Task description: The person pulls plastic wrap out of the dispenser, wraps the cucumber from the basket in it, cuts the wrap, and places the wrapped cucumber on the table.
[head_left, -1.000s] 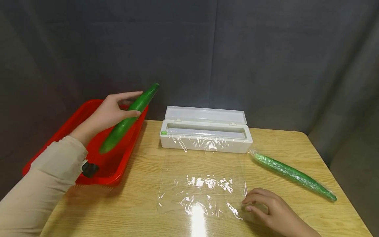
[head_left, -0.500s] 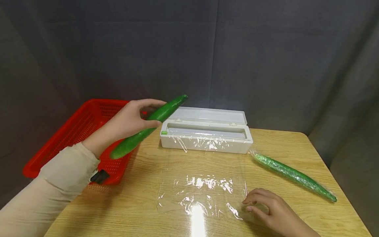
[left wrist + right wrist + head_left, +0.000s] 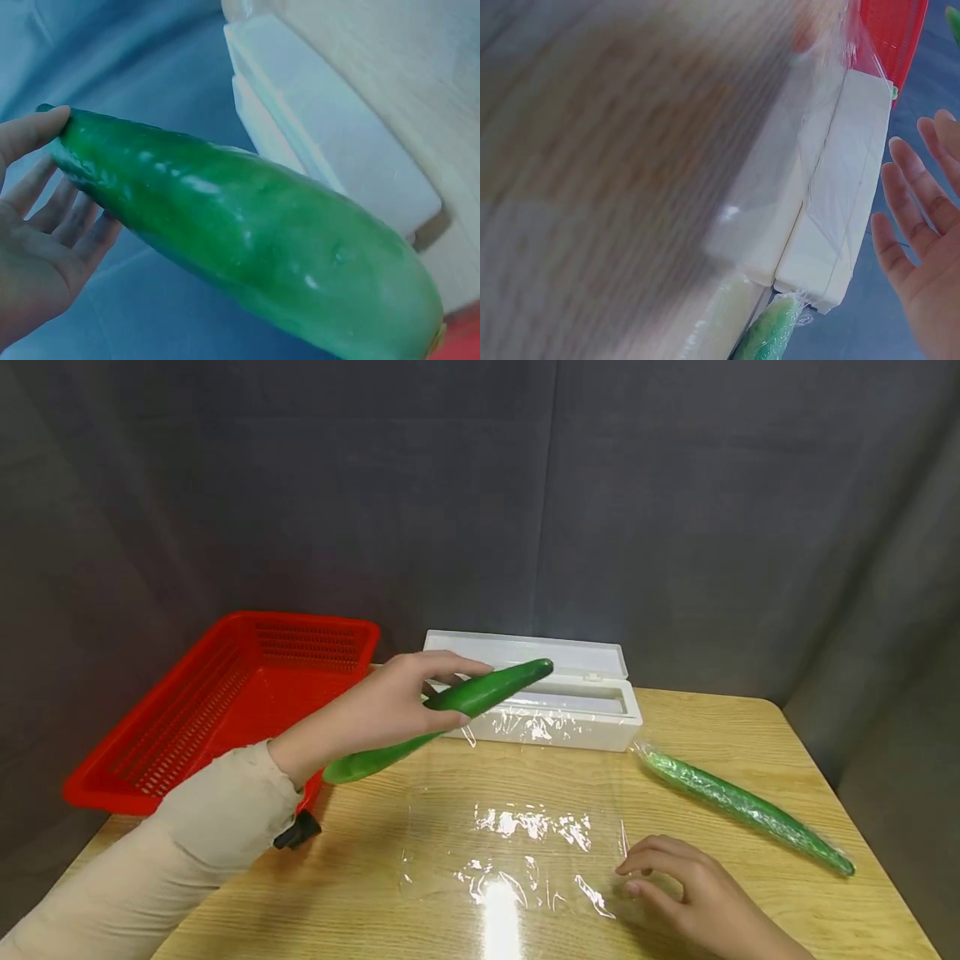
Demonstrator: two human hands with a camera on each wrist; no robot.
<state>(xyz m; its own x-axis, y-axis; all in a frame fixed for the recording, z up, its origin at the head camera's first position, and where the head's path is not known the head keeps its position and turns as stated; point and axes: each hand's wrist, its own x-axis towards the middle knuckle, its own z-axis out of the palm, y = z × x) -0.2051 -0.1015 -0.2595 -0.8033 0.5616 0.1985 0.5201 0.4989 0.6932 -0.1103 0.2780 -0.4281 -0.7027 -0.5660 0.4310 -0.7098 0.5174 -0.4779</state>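
Note:
My left hand [image 3: 390,706] grips an unwrapped green cucumber [image 3: 483,692] between thumb and fingers. The cucumber slants up to the right, in the air, overlapping the white film box [image 3: 570,732] in the head view. Up close in the left wrist view, the cucumber [image 3: 247,225] is glossy, the fingers at its narrow dark end. A clear sheet of cling film [image 3: 525,827] runs from the box toward me over the table. At the film's right edge lies my right hand [image 3: 690,889], holding nothing. The right wrist view shows the fingers of that hand [image 3: 930,217] loosely spread.
A red basket [image 3: 307,617] with slotted sides stands on the left. To the right lies a film-wrapped cucumber [image 3: 742,812], its twisted end near the box corner. The box's lid [image 3: 577,652] is raised. A dark curtain [image 3: 480,502] hangs behind the wooden table [image 3: 697,718].
My left hand has carried the cucumber rightward out from over the red basket and lowered it toward the film box, turning it flatter. The right hand has stayed in place.

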